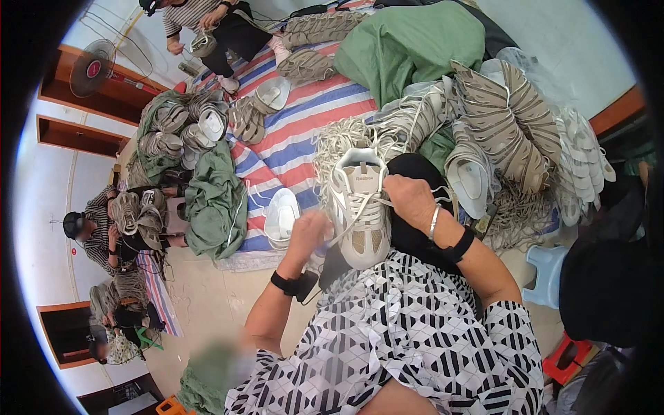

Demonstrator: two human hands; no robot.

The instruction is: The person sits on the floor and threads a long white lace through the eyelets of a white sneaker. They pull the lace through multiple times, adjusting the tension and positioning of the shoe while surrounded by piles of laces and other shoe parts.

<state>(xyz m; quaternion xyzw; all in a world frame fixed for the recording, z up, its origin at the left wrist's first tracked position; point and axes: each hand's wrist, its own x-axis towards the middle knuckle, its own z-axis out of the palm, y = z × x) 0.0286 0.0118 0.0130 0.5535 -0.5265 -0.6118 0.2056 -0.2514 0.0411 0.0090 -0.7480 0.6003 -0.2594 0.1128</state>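
A beige and white sneaker [370, 254] rests on my lap, its toe toward me and its tongue pointing away. White shoelace [361, 205] crosses its front through the eyelets. My right hand [413, 200] is closed at the shoe's right side, with the lace pinched between thumb and fingers. Left of the shoe, my left hand [310, 236] is smeared by motion. A length of lace runs from the shoe toward it, but whether its fingers grip that lace is not clear.
Loose laces [339, 142] lie heaped beyond the shoe. Stacked shoe uppers [508, 128] and a green sack [415, 48] stand farther back on a striped sheet [304, 124]. White-lined uppers [281, 214] lie left. A blue stool [543, 277] is at right. Other people work at left and far back.
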